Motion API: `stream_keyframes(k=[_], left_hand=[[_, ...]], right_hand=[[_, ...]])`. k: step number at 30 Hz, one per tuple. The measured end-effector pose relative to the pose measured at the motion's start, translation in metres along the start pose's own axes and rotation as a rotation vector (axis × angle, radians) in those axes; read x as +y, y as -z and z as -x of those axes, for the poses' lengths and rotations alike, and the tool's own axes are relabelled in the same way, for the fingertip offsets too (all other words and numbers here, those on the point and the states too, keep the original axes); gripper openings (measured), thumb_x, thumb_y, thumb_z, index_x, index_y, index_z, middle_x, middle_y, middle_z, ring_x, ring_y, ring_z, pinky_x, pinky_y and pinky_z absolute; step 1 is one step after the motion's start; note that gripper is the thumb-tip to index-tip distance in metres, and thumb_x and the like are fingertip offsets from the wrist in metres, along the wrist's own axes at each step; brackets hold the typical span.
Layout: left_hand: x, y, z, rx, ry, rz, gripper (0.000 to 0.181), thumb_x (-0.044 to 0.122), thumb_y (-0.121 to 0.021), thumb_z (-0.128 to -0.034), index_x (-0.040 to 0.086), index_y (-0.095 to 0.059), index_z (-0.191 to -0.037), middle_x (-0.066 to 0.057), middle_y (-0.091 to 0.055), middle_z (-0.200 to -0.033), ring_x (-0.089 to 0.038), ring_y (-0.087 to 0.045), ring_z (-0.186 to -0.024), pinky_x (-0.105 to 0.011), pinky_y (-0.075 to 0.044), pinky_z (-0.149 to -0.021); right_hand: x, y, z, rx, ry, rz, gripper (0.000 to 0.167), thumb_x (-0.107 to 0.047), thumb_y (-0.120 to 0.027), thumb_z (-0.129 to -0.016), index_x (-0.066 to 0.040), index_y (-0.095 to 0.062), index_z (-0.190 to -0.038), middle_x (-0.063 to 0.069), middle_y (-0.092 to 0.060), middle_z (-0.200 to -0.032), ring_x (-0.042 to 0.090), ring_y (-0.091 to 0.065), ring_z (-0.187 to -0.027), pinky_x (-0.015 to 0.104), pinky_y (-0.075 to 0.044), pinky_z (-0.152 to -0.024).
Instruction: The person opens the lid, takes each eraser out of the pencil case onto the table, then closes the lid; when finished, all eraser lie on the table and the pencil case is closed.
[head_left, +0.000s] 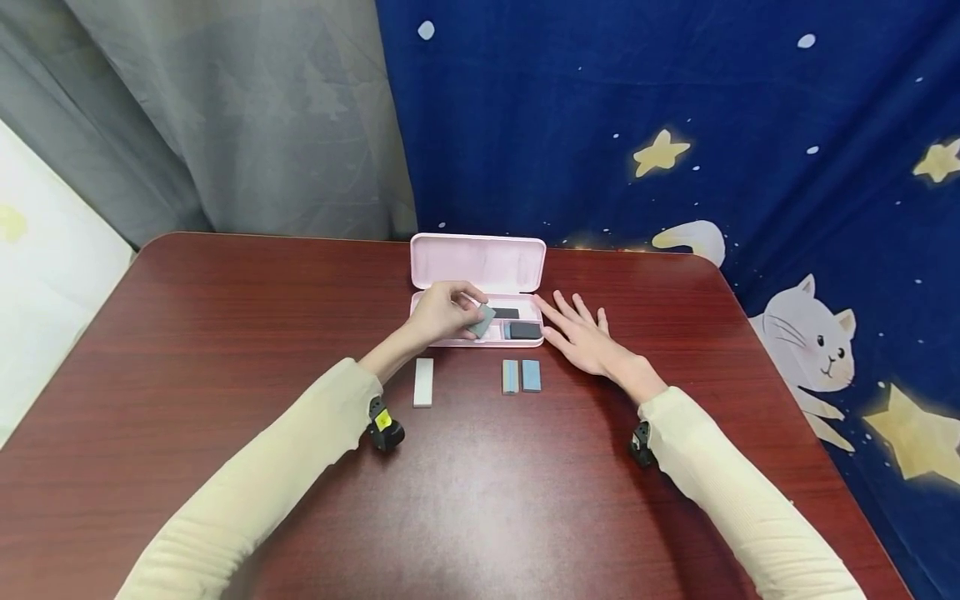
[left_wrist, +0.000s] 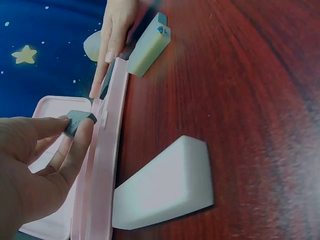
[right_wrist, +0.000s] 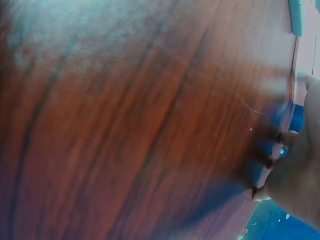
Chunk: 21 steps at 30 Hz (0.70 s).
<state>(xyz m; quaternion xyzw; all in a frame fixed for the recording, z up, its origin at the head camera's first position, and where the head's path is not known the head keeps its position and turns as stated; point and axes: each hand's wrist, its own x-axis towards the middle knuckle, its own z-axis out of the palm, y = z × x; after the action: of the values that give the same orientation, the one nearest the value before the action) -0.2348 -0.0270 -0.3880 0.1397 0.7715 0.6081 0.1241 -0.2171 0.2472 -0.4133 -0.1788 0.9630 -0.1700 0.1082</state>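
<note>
A pink pencil case (head_left: 477, 262) lies open on the table, its lid tilted back. Over its left part, my left hand (head_left: 444, 310) pinches a small grey-green eraser (head_left: 483, 321) between thumb and fingers; the left wrist view shows the eraser (left_wrist: 79, 121) held at the fingertips. My right hand (head_left: 588, 343) is spread, fingers straight, against the case's right edge. Inside the case are a flat dark block (head_left: 506, 313) and a dark eraser with a blue end (head_left: 525, 331). The left hand hides the case's left part.
In front of the case lie a long white eraser (head_left: 423, 383), a striped eraser (head_left: 510, 377) and a blue eraser (head_left: 531, 376). The brown table (head_left: 480, 500) ends behind the case at a grey curtain (head_left: 285, 117) and a blue starry curtain (head_left: 540, 117).
</note>
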Motion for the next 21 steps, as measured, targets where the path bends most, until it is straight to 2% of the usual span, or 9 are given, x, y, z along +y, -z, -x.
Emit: stream_keyframes(k=[4, 8, 13, 16, 21], left_hand=[[0.0, -0.001, 0.006, -0.003, 0.028, 0.1, 0.023, -0.009, -0.063, -0.085, -0.009, -0.063, -0.108, -0.015, -0.062, -0.084, -0.021, -0.063, -0.071, -0.035, -0.059, -0.06], [0.001, -0.004, 0.012, -0.013, 0.087, 0.186, 0.026, -0.009, -0.061, -0.0865, -0.008, -0.061, -0.113, -0.015, -0.059, -0.089, -0.02, -0.062, -0.074, -0.035, -0.059, -0.064], [0.002, -0.008, 0.018, -0.02, 0.137, 0.312, 0.036, -0.015, -0.057, -0.0843, -0.011, -0.055, -0.12, -0.015, -0.053, -0.095, -0.02, -0.059, -0.077, -0.035, -0.058, -0.07], [0.002, -0.009, 0.022, -0.023, 0.157, 0.356, 0.044, -0.017, -0.056, -0.0822, -0.011, -0.051, -0.125, -0.015, -0.052, -0.099, -0.019, -0.06, -0.079, -0.036, -0.058, -0.074], [0.003, -0.009, 0.03, -0.037, 0.147, 0.376, 0.049, -0.018, -0.059, -0.0795, -0.009, -0.05, -0.127, -0.016, -0.054, -0.104, -0.019, -0.063, -0.081, -0.042, -0.056, -0.08]], right_hand=[[0.0, 0.0, 0.0, -0.003, 0.001, 0.0, 0.057, -0.053, -0.029, -0.102, -0.04, -0.009, -0.154, 0.006, -0.005, -0.161, 0.034, 0.004, -0.145, 0.068, 0.005, -0.107], [0.001, 0.0, 0.0, -0.005, 0.002, 0.001, 0.057, -0.053, -0.029, -0.102, -0.04, -0.009, -0.154, 0.006, -0.004, -0.161, 0.034, 0.004, -0.145, 0.068, 0.004, -0.107], [0.001, 0.001, -0.001, -0.005, 0.002, 0.005, 0.057, -0.053, -0.03, -0.102, -0.039, -0.01, -0.154, 0.006, -0.004, -0.161, 0.034, 0.004, -0.145, 0.068, 0.004, -0.107], [0.001, 0.001, 0.0, -0.004, 0.003, 0.006, 0.057, -0.053, -0.03, -0.102, -0.039, -0.01, -0.154, 0.006, -0.004, -0.161, 0.034, 0.004, -0.145, 0.068, 0.004, -0.107], [0.0, 0.001, 0.0, -0.004, 0.004, 0.007, 0.057, -0.053, -0.029, -0.102, -0.039, -0.01, -0.154, 0.006, -0.004, -0.161, 0.035, 0.004, -0.145, 0.068, 0.004, -0.107]])
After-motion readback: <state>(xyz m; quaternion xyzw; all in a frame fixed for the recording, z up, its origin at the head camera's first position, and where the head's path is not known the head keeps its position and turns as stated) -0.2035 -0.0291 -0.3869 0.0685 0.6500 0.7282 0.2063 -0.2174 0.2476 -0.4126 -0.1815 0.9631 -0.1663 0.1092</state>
